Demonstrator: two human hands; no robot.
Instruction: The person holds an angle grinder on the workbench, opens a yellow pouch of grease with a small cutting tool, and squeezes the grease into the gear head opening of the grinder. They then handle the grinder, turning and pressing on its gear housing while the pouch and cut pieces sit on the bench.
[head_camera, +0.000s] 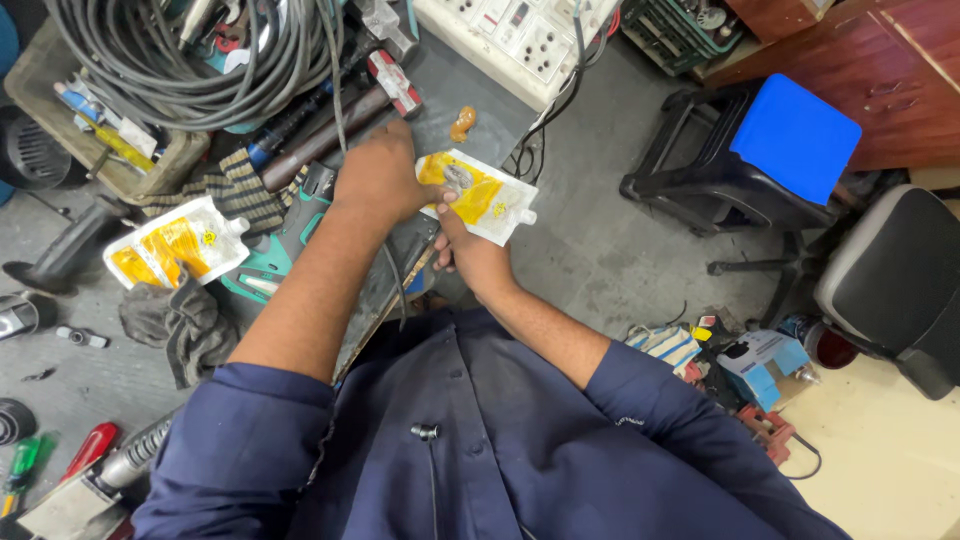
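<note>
A cluttered grey workbench (480, 90) in a workshop fills the upper left of the head view, with bare concrete floor to its right. Both hands meet at a white and yellow spouted pouch (482, 196) near the bench's front edge. The left hand (380, 178) lies knuckles-up against the pouch's left end, its fingers curled out of sight, so the person seems to be pinching that end, though the actual contact is hidden. The right hand (468, 250) comes up from below, thumb pressed on the pouch's yellow face and fingers tucked beneath it, gripping it. Just beyond the pouch sits a small orange-brown blob (461, 124) on the bench, and farther past it a white switchboard (510, 35), cut off by the top edge. Left of the grip lie a teal power tool (280, 250), partly covered by the left forearm, a second similar pouch (175, 243), a dark rag (185, 325) and coiled grey cable (170, 55). Right of the grip, well apart, stand a black stool with a blue pad (795, 135) and a black chair (895, 280) that is cropped by the frame. A dark blue shirt (480, 450) blocks the bench's near side.
</note>
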